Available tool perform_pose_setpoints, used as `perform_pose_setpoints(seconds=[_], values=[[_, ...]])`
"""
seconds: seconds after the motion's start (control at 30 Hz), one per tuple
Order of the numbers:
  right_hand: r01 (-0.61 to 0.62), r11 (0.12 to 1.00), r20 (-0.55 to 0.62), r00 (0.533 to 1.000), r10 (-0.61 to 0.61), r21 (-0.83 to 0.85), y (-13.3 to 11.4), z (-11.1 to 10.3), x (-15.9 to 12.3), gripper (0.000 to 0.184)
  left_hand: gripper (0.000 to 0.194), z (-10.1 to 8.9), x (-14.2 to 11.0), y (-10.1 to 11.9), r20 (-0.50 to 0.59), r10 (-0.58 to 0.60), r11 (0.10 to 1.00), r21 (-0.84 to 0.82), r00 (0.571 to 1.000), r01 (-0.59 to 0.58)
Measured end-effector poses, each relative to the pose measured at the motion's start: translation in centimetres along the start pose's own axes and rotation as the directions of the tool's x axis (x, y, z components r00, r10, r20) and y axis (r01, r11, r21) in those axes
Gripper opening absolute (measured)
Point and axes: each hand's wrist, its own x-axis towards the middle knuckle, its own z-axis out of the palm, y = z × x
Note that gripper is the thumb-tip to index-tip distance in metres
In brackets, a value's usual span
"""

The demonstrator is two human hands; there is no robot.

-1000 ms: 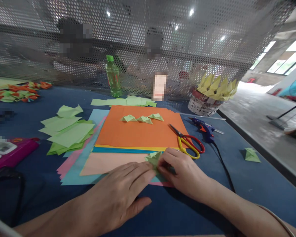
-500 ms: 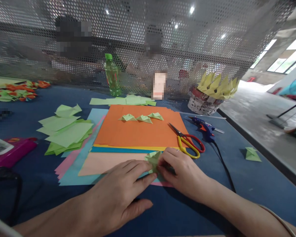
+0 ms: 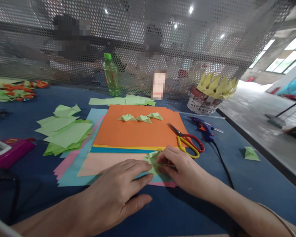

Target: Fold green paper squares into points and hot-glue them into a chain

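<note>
A small folded green paper piece [image 3: 153, 160] lies on the lower edge of a stack of coloured sheets [image 3: 138, 131], orange on top. My left hand [image 3: 118, 192] lies flat, its fingers stretched out and pressing on the piece from the left. My right hand [image 3: 180, 169] pinches the piece's right side with thumb and fingers. Three finished green folded pieces [image 3: 140, 117] sit in a row at the far part of the orange sheet.
Red and yellow scissors [image 3: 188, 142] and a blue glue gun [image 3: 203, 126] with a black cord lie right of the stack. Green paper squares [image 3: 64, 131] are piled at left. A green bottle [image 3: 111, 75], a basket with yellow folds [image 3: 209, 95], a lone green fold [image 3: 251, 154] and a perforated metal screen [image 3: 138, 42] surround them.
My right fingers have shifted slightly on the green piece. The view has drifted a little; both hands stay in place.
</note>
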Motion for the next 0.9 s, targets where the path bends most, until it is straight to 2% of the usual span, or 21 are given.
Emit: perform_pose_setpoints(seconds=[0.2,0.37,0.47,0.57,0.7,0.9], values=[[0.062,0.998,0.053,0.997,-0.064,0.027,-0.1,-0.6,-0.1,0.031,0.037,-0.2,0.0,0.1,-0.005,0.008,1.000,0.012,1.000,-0.008],[0.097,0.993,0.006,0.995,-0.098,0.068,0.4,0.2,0.3,0.021,0.037,-0.1,-0.1,0.2,-0.006,0.003,1.000,0.011,1.000,-0.003],[0.175,0.983,-0.009,0.985,-0.175,0.048,0.8,0.3,0.4,0.021,0.037,-0.2,0.0,0.3,0.011,0.005,1.000,0.019,1.000,-0.005],[0.273,0.962,0.029,0.962,-0.272,-0.009,1.1,-0.2,0.5,0.021,0.037,-0.4,0.3,0.3,0.022,0.006,0.999,0.035,1.000,-0.007],[0.342,0.938,0.077,0.938,-0.338,-0.049,1.4,-0.7,0.6,0.023,0.038,-0.6,0.8,0.3,0.030,0.017,0.998,0.052,0.999,-0.018],[0.388,0.921,0.078,0.919,-0.387,-0.008,1.6,-0.9,0.5,0.025,0.042,-0.2,0.7,0.4,-0.088,0.067,0.993,0.099,0.994,-0.058]])
